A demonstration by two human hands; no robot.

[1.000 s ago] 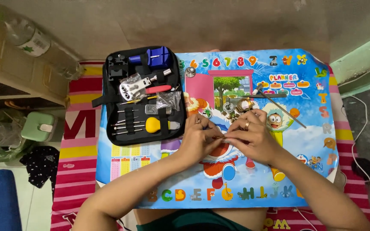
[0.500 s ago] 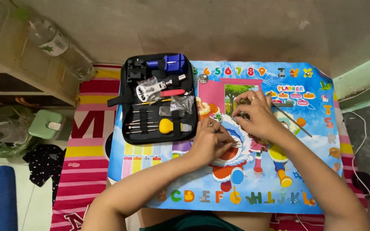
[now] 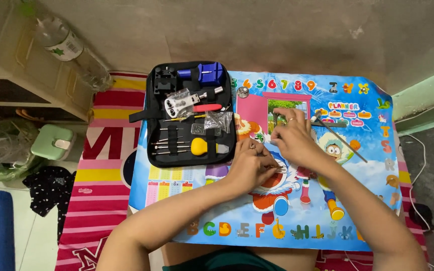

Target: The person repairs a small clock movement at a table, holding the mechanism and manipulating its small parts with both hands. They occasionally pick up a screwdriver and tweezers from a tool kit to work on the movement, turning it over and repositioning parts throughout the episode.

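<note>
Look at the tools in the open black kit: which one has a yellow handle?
The stubby tool strapped at the kit's near edge; the others show red, blue, black or metal.

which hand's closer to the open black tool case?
Left. The left hand sits just off the right edge of the black tool case, on the colourful mat. The right hand is farther right, over the mat's pink panel.
</note>
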